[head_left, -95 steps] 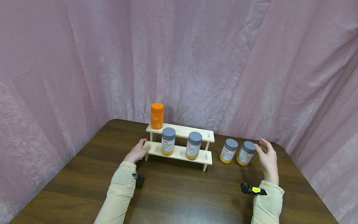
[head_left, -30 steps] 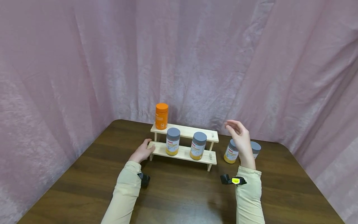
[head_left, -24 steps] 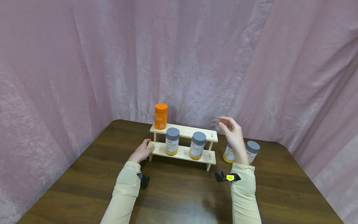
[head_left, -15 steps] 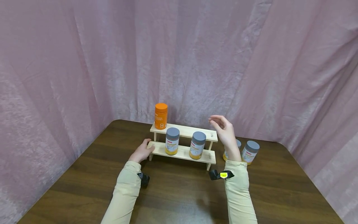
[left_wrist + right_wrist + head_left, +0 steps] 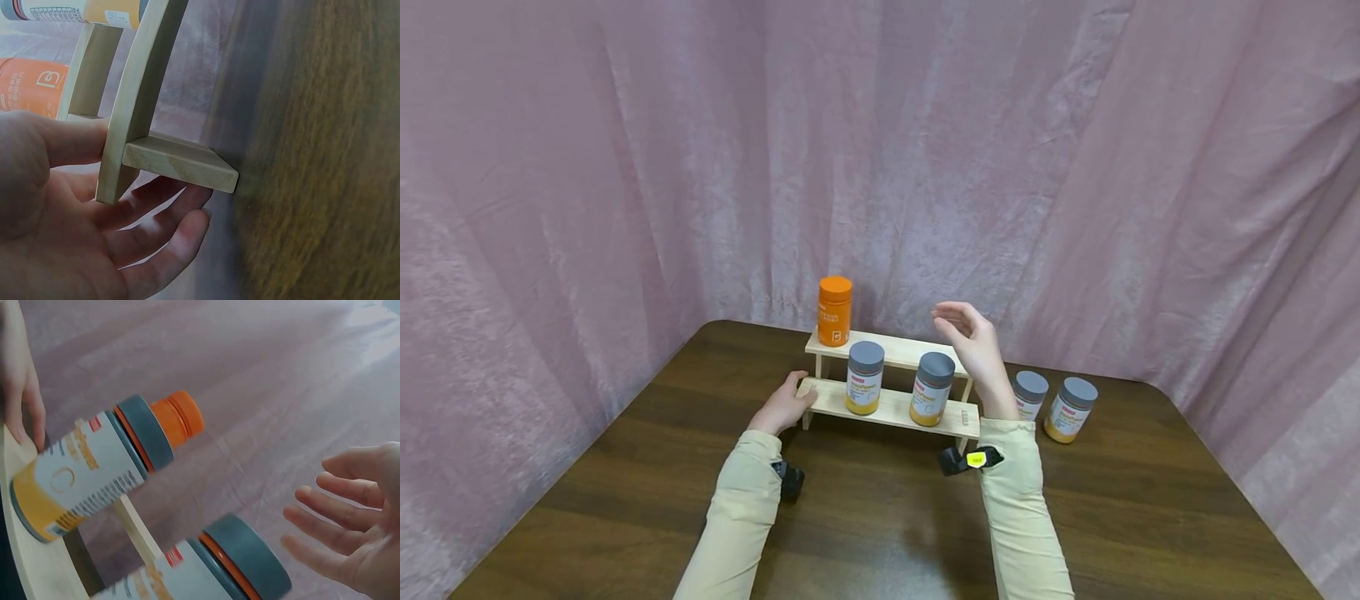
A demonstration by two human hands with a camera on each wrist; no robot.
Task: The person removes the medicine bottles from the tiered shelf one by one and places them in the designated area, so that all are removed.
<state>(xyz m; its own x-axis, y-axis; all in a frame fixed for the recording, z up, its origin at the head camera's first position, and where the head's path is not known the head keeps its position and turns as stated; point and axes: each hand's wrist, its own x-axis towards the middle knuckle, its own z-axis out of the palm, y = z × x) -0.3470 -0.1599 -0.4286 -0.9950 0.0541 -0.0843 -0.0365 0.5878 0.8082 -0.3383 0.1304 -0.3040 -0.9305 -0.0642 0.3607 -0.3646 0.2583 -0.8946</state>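
Note:
A two-tier wooden display rack (image 5: 891, 405) stands on the table. My left hand (image 5: 781, 406) grips the left end of its lower board; in the left wrist view the thumb lies on the board and the fingers curl below it, beside the leg. An orange bottle (image 5: 835, 312) stands at the left of the upper tier. Two grey-lidded jars, one left (image 5: 865, 379) and one right (image 5: 931, 393), stand on the lower tier. My right hand (image 5: 976, 346), fingers loosely bent and holding nothing, hovers over the rack's right end, above and behind the right jar's lid.
Two more grey-lidded jars stand on the brown table (image 5: 865, 517) right of the rack; the nearer-in jar (image 5: 1028, 390) is partly hidden by my right wrist, the outer jar (image 5: 1071, 410) shows whole. A pink curtain (image 5: 910, 167) hangs behind the table.
My right hand has moved left, from beside the outer right jar, past both table jars, to over the rack's right end. My left hand keeps its grip on the rack. The jars stay put.

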